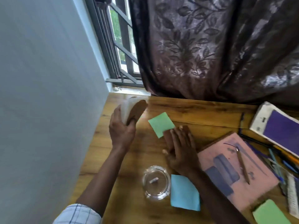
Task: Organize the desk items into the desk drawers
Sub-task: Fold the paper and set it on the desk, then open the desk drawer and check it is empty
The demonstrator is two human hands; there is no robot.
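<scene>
My left hand [122, 128] holds a small notebook [133, 110] with a brown cover and white pages, lifted at the desk's far left corner; it is blurred. My right hand [181, 149] lies flat with fingers spread on the wooden desk [145, 151], its fingertips on the near corner of a green sticky pad [161, 123]. A blue sticky pad [184, 193] lies close to my right forearm. A pink notebook [236, 172] with a brown pen [243, 167] on it sits to the right. No drawer is in view.
A clear glass ashtray [156, 182] stands near the front with a small bit inside. Another green pad [270, 214] lies at the front right. A white and purple box [278, 128], several pens [278, 160] and a ruler [292, 194] crowd the right side. A curtain [210, 46] hangs behind; a wall [48, 94] runs along the left.
</scene>
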